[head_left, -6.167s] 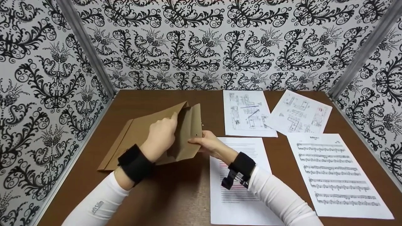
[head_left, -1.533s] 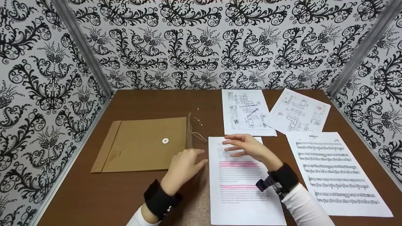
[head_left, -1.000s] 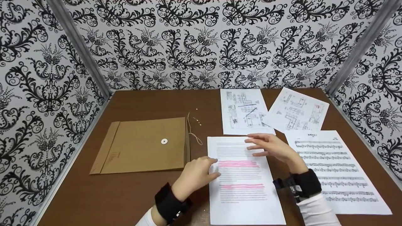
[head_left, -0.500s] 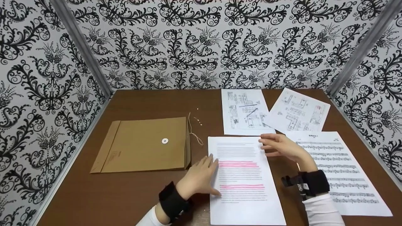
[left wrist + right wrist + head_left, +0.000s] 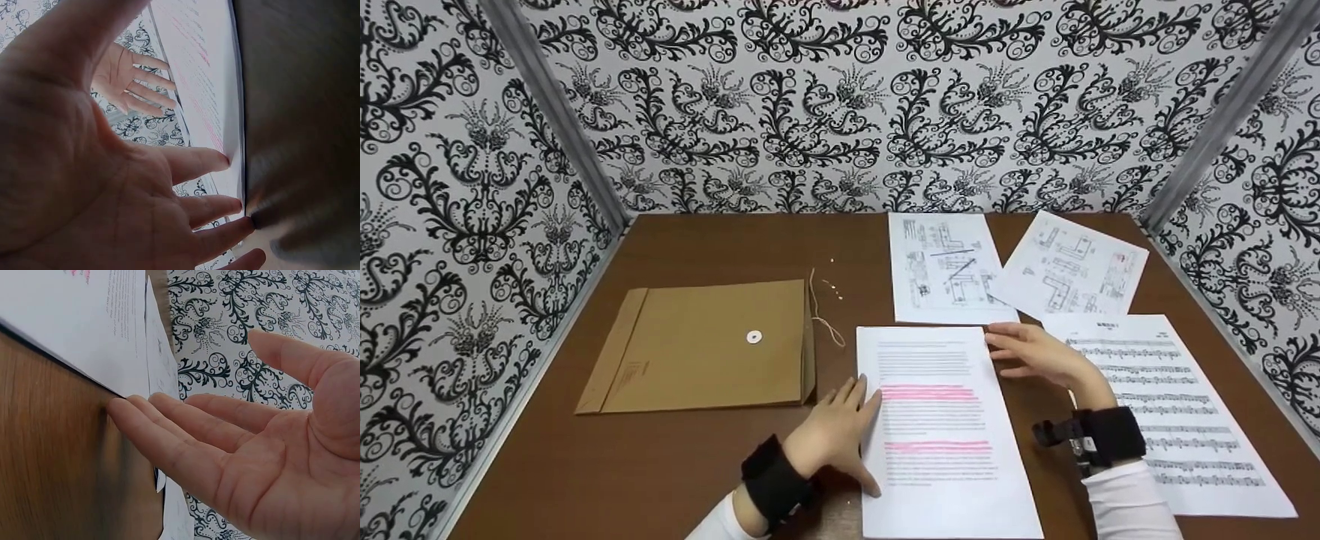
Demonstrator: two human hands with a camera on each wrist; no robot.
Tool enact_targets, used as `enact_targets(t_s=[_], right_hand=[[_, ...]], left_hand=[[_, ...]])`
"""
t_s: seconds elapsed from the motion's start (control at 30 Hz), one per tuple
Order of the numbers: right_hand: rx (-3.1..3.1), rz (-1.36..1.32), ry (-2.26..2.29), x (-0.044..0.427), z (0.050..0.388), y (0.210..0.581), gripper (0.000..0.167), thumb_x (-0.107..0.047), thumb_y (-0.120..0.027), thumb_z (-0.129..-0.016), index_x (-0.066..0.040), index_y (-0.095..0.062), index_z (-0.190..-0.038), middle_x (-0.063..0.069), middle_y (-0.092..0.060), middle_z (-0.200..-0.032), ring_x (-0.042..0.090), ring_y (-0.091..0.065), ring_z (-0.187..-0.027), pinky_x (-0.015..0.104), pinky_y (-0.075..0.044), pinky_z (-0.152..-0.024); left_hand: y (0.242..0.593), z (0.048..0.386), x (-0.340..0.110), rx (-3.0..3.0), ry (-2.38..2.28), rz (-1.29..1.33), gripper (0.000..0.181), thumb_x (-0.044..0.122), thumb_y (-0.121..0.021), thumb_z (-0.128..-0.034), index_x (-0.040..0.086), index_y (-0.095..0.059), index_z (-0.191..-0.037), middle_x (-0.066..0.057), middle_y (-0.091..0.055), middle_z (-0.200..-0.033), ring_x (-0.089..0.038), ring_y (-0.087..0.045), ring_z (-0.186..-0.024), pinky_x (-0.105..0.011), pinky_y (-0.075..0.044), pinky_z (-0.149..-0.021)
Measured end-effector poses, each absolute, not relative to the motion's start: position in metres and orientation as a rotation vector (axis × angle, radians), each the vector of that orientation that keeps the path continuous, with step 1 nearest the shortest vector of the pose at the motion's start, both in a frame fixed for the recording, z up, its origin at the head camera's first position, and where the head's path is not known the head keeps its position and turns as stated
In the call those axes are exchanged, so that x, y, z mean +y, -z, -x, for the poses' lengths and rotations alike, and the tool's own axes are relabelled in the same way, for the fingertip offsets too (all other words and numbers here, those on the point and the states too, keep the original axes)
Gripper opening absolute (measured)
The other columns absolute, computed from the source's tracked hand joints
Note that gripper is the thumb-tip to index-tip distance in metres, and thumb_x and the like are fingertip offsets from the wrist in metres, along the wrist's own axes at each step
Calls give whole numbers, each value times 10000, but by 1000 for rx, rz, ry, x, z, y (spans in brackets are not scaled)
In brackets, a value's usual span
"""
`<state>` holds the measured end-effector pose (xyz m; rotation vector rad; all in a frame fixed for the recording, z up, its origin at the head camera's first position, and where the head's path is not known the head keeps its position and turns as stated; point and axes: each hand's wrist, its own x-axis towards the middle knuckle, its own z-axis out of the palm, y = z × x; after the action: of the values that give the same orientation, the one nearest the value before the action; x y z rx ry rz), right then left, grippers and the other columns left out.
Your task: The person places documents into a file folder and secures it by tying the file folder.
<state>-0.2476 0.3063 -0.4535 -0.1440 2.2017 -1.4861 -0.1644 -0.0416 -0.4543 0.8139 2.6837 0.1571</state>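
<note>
A stack of printed paper (image 5: 937, 420) with pink highlighted lines lies flat in front of me in the head view. My left hand (image 5: 832, 435) is at its left edge, fingers spread and fairly straight; in the left wrist view the fingertips (image 5: 242, 205) meet the edge of the stack (image 5: 225, 112). My right hand (image 5: 1039, 356) is at the upper right edge, fingers extended. The right wrist view shows those fingertips (image 5: 121, 404) by the corner of the stack (image 5: 84, 337), thumb raised and apart. Neither hand grips anything.
A brown envelope (image 5: 705, 352) with a white button and loose string (image 5: 829, 330) lies left. Two drawing sheets (image 5: 949, 270) overlap at the back right. Sheet music (image 5: 1177, 420) lies right, partly beneath the right forearm. Patterned walls (image 5: 840, 112) enclose the table.
Earlier both hands held the envelope; it now lies flat on the table. Since then the hands have moved right to the paper stack, the left thumb spreading lower and the right hand reaching its edge.
</note>
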Motion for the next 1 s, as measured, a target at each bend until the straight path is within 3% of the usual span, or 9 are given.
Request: enact_targets(t_s=[0.27, 0.53, 0.73, 0.83, 1.0], right_hand=[[2175, 172, 1510, 308, 248, 455, 773, -342, -460, -1092, 140, -103, -1579, 371, -189, -1639, 536, -319, -1493, 466, -532, -1088], [2159, 162, 1541, 307, 250, 459, 777, -337, -461, -1094, 141, -90, -1580, 375, -211, -1628, 507, -391, -1458, 446, -543, -1076], [2168, 97, 1557, 307, 252, 461, 792, -359, -478, -1085, 130, -106, -1584, 364, -307, -1582, 277, -603, -1256, 354, -587, -1000], [2171, 75, 1571, 307, 253, 462, 789, -361, -487, -1082, 119, -118, -1588, 348, -356, -1553, 157, -632, -1132, 293, -600, -939], [2170, 63, 1586, 307, 256, 464, 759, -339, -496, -1080, 130, -164, -1575, 286, -488, -1464, 84, -664, -1023, 250, -601, -886]], left_hand=[[457, 167, -42, 2651, -219, -765, 1310, 584, -948, -589, 130, -287, -1625, -188, -203, -1714, -363, -230, -1598, -558, -374, -1216], [458, 167, -41, 2653, -233, -752, 1322, 577, -955, -576, 131, -286, -1625, -185, -198, -1716, -361, -226, -1599, -565, -367, -1219], [458, 167, -41, 2658, -223, -755, 1324, 585, -952, -574, 134, -286, -1625, -186, -203, -1714, -364, -234, -1595, -563, -365, -1220], [458, 167, -41, 2664, -210, -764, 1328, 592, -949, -573, 130, -284, -1625, -191, -207, -1712, -370, -241, -1592, -561, -368, -1219], [457, 167, -42, 2661, -216, -761, 1332, 586, -952, -573, 126, -278, -1627, -193, -200, -1713, -374, -232, -1594, -568, -365, -1219]])
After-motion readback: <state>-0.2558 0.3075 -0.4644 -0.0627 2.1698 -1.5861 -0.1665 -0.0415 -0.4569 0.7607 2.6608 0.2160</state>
